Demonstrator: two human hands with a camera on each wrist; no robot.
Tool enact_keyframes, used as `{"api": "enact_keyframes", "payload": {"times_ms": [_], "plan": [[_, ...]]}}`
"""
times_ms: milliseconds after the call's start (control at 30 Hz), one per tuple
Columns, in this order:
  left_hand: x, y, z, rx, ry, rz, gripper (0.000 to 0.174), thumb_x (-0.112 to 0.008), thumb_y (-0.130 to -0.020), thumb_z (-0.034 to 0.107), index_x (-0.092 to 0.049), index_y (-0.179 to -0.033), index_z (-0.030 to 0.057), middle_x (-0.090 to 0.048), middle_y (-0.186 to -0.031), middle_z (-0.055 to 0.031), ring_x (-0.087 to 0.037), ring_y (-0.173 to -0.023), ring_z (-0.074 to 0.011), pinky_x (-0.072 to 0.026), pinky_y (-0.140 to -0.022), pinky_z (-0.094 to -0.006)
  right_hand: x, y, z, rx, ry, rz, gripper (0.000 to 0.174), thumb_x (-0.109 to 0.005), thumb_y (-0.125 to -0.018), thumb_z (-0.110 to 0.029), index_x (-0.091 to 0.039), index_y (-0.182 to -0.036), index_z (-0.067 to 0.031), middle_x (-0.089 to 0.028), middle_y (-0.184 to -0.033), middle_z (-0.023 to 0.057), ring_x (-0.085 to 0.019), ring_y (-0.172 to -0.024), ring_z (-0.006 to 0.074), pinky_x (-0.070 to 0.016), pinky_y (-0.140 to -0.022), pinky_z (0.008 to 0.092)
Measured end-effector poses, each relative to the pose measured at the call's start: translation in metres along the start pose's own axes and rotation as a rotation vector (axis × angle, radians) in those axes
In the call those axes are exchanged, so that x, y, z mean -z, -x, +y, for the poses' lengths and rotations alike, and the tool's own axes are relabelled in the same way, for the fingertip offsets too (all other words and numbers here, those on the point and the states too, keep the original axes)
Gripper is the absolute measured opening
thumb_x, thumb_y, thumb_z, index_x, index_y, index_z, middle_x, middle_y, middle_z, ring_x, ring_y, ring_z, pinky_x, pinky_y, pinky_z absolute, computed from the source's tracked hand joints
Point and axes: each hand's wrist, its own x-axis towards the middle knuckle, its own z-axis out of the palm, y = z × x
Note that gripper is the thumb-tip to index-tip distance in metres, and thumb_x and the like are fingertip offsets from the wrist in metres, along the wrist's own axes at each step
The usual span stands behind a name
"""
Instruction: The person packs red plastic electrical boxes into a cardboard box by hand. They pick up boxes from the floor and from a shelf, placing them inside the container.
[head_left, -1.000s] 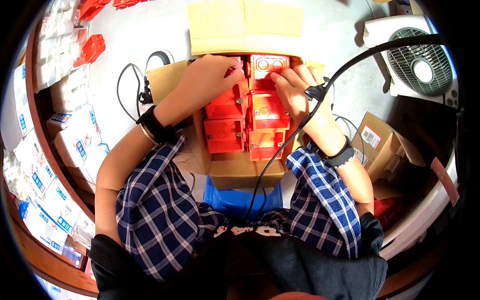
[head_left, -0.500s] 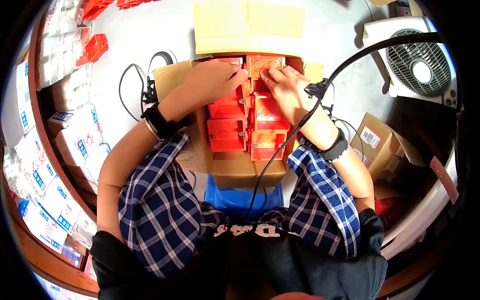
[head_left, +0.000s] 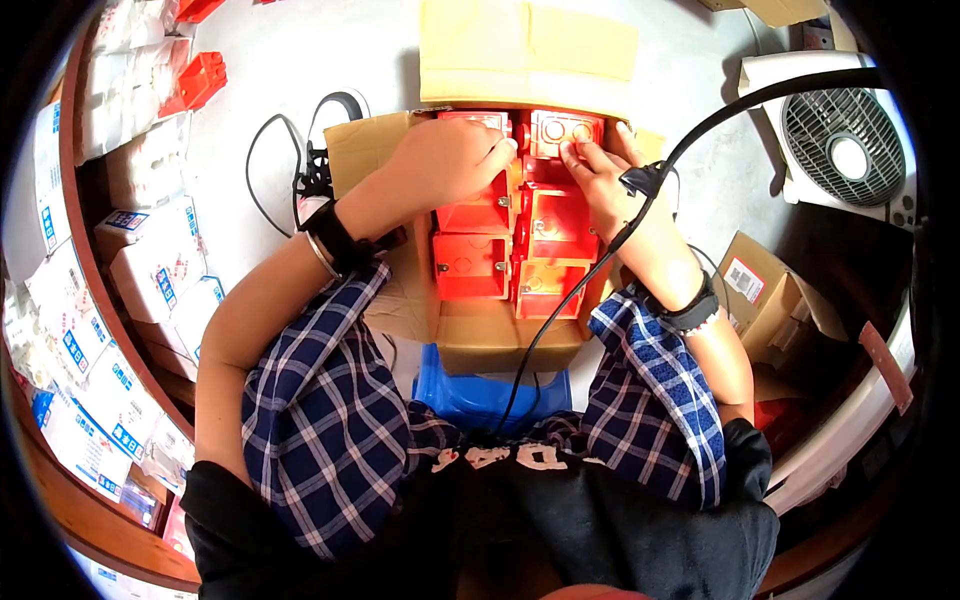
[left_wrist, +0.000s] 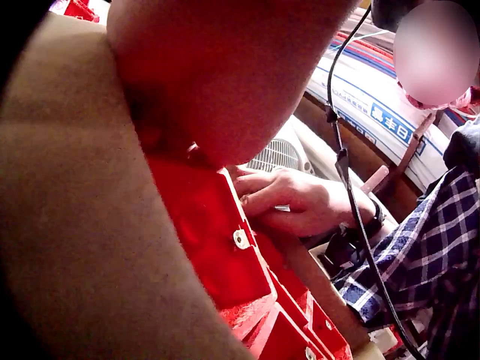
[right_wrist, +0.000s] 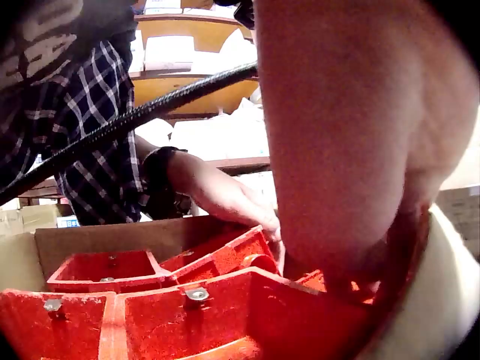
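Note:
An open cardboard carton (head_left: 484,345) holds red plastic electrical boxes set in two columns, such as one near box (head_left: 470,265) in the left column. My left hand (head_left: 445,160) arches over the far left box (head_left: 485,120) and grips it near its inner edge, thumb bent; its other fingertips are hidden. Over the far right box (head_left: 552,128) reaches my right hand (head_left: 603,190), fingertips resting on it and one finger stretched along the carton's right side. In the right wrist view, red boxes (right_wrist: 217,311) show metal screw tabs beside that hand.
A black cable (head_left: 640,205) crosses in front of the right hand. Behind the carton stands a blue plastic stool (head_left: 450,385). A fan (head_left: 850,150) and a smaller carton (head_left: 755,285) are at the right; shelves with white packages (head_left: 150,270) line the left.
The view has shifted, so the carton appears further right. My right hand's fingers have moved on the far right box, from lying across its top to its near right edge. The left hand keeps its place.

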Motion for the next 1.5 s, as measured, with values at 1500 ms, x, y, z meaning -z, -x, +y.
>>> {"api": "enact_keyframes", "payload": {"times_ms": [1500], "plan": [[-0.030, -0.043, -0.001, 0.134, 0.192, -0.012, 0.056, -0.059, -0.089, 0.044, -0.063, -0.077, -0.0106, -0.064, -0.079, -0.0292, -0.063, -0.076, -0.0431, -0.0493, -0.074, -0.0480, 0.009, 0.002, 0.005, -0.220, 0.017, 0.189, 0.035, -0.067, -0.076, -0.011, -0.065, -0.108, 0.0024, -0.054, -0.130, 0.0205, -0.046, -0.128, 0.0368, -0.0398, -0.103, 0.0504]]}}
